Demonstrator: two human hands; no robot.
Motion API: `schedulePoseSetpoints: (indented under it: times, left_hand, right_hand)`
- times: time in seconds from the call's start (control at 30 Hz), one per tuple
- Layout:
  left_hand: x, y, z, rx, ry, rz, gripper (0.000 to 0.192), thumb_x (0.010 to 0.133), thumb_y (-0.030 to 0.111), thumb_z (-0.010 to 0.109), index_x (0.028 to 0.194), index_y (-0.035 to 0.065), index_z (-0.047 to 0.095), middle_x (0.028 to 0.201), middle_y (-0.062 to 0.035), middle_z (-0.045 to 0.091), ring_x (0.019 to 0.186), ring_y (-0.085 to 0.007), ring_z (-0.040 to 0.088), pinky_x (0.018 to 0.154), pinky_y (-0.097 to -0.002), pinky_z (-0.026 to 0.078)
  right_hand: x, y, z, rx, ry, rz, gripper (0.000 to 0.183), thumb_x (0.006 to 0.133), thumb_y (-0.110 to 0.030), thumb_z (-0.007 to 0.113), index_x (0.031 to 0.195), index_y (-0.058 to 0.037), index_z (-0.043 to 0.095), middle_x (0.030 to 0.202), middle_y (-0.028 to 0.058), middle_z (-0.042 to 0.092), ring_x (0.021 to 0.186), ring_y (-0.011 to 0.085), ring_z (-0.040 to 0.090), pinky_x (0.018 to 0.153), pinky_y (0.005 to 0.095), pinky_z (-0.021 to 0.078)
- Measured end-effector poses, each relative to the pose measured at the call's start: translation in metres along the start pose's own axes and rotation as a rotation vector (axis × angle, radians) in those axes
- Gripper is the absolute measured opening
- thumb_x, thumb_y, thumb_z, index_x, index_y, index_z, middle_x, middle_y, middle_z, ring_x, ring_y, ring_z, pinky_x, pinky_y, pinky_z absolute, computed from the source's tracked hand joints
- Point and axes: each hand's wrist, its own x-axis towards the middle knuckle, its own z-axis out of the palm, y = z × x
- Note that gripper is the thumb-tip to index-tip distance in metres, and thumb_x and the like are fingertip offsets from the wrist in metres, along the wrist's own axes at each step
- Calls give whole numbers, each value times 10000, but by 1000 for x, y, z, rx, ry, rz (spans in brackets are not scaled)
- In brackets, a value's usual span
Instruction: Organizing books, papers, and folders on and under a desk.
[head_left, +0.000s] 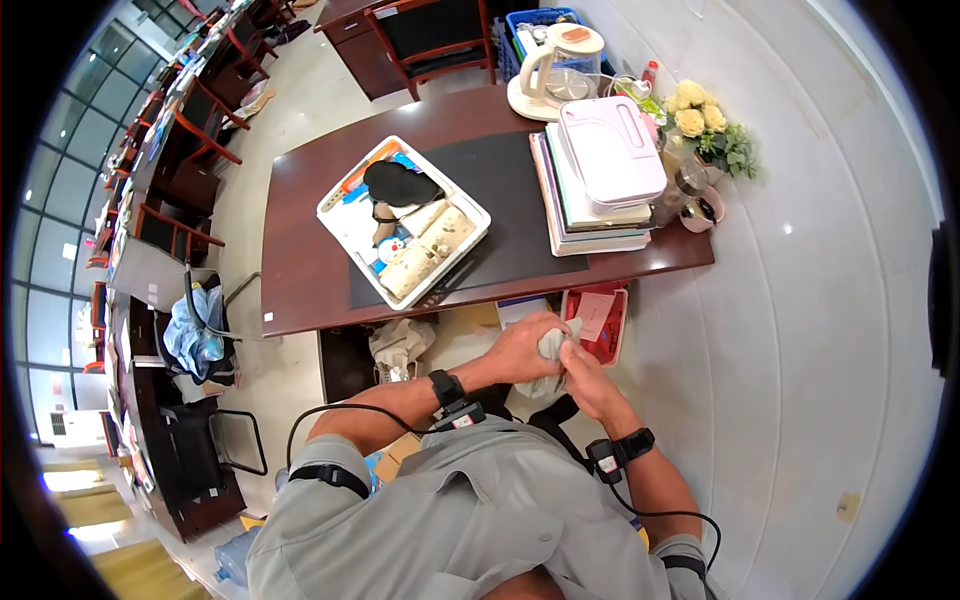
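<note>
Both hands are together in front of my body, just off the near edge of the dark wooden desk (300, 247). My left hand (527, 346) grips a bunched pale grey cloth (553, 343). On its other side, my right hand (592, 381) pinches the same cloth, and a loose part hangs below the fingers. Beyond the hands, a white plastic tray (450, 262) rests on the desk at an angle. In it lie a black eye mask (401, 184), a rolled patterned fabric bundle (431, 251) and a small cartoon figure (391, 249).
A pink-white lidded box (611, 146) tops a stack of books (559, 199). Behind it stand an electric kettle (566, 64) and yellow artificial flowers (694, 109). Under the desk are a red-lined bin (615, 330) and a beige bag (401, 345). A white wall (817, 300) borders the right.
</note>
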Motion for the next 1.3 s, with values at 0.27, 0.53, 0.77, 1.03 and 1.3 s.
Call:
schedulePoseSetpoints:
  times: [0.27, 0.53, 0.77, 1.03, 1.3]
  left_hand:
    - [-9, 14, -147, -141, 226, -152, 416, 706, 113, 753, 1100, 90, 619, 974, -26, 668, 889, -127, 633, 798, -307, 532]
    - [-118, -116, -345, 385, 740, -453, 300, 764, 228, 657, 963, 4, 647, 805, -79, 673, 703, -180, 618, 628, -358, 491]
    - [-133, -240, -296, 543, 372, -691, 472, 777, 319, 698, 1104, -16, 634, 1014, -222, 678, 942, -347, 657, 826, -415, 504]
    - [-122, -236, -297, 628, 171, -767, 855, 764, 406, 754, 1411, -34, 409, 1336, -296, 511, 1212, -426, 517, 1020, -454, 420]
    - [-185, -172, -333, 828, 369, -713, 545, 859, 375, 691, 1209, -36, 615, 1091, -192, 686, 975, -292, 662, 855, -379, 508]
  right_hand:
    - [-41, 44, -44, -319, 337, -4, 382, 971, -184, 590, 1292, 21, 565, 982, 68, 672, 835, 138, 649, 729, 266, 533]
    - [-106, 138, -86, -192, 692, 148, 275, 946, -150, 606, 1152, 31, 624, 860, 52, 647, 713, 114, 600, 608, 236, 491]
    - [-152, 173, -54, -113, 957, 266, 375, 905, -191, 650, 1172, 70, 617, 857, 89, 671, 692, 140, 623, 623, 261, 516]
    - [-185, 216, -33, -94, 1010, 332, 353, 909, -198, 642, 1142, 68, 631, 845, 90, 679, 680, 149, 630, 628, 279, 523]
    - [-187, 257, -78, 9, 956, 179, 279, 904, -158, 645, 1096, 43, 644, 840, 59, 649, 701, 122, 610, 619, 245, 502]
